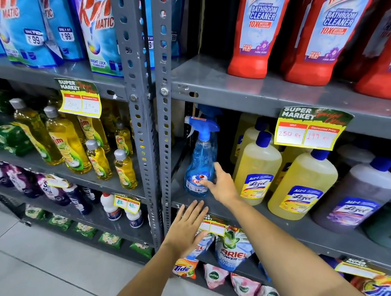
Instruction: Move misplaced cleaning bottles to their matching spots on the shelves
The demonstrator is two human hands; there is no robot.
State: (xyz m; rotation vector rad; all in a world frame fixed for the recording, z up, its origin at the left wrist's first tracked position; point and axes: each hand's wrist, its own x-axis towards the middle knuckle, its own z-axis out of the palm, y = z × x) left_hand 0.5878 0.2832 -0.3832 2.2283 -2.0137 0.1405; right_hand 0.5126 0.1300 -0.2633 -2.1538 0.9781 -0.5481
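A blue spray bottle (201, 158) with a blue trigger head stands upright at the left end of the middle right shelf (221, 207). My right hand (220, 183) reaches to its lower label, thumb and fingers spread and touching the bottle's right side, not closed around it. My left hand (188, 225) hovers flat and empty below, in front of the shelf's edge. Yellow floor-cleaner bottles (256, 170) with blue caps stand just right of the spray bottle, and a purple one (354, 195) farther right.
Red bathroom-cleaner bottles (258, 37) fill the shelf above. Yellow dish-liquid bottles (66, 143) stand on the left rack beyond the grey perforated uprights (161, 146). Detergent pouches (233, 248) lie on the shelf below. Price tags (310, 129) hang from shelf edges. Tiled floor is at lower left.
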